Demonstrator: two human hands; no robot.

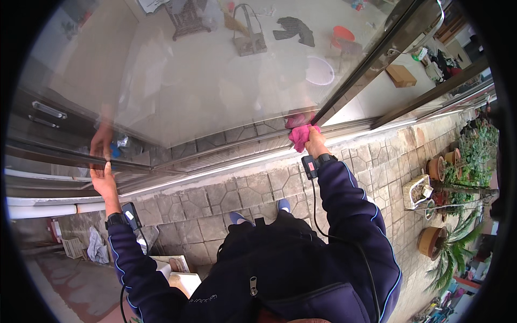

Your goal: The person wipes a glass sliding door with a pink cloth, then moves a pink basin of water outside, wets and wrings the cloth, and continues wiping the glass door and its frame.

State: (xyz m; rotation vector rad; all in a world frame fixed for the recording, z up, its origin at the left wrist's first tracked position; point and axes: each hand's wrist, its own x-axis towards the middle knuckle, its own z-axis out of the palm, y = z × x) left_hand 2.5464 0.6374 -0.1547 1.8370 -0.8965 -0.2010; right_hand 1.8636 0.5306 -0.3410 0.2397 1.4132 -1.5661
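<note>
My right hand point(316, 144) is closed round a bunched pink cloth point(299, 138). The cloth presses against the low part of a large glass pane point(215, 91), beside its dark metal upright point(358, 67), and its reflection shows in the glass. Far to the left, my left hand point(104, 182) touches the dark frame point(70, 156) with its fingers and thumb apart, holding nothing I can see. A reflection of that hand shows just above it. Both wrists carry a dark band and a small black box with a cable.
A tiled pavement point(231, 196) lies under my feet, with a low sill along the glass. Potted plants point(431, 242) and a white planter box point(417, 192) stand at the right. White boxes point(183, 280) sit at lower left. Beyond the glass are a red basin point(343, 35) and a cardboard box point(401, 76).
</note>
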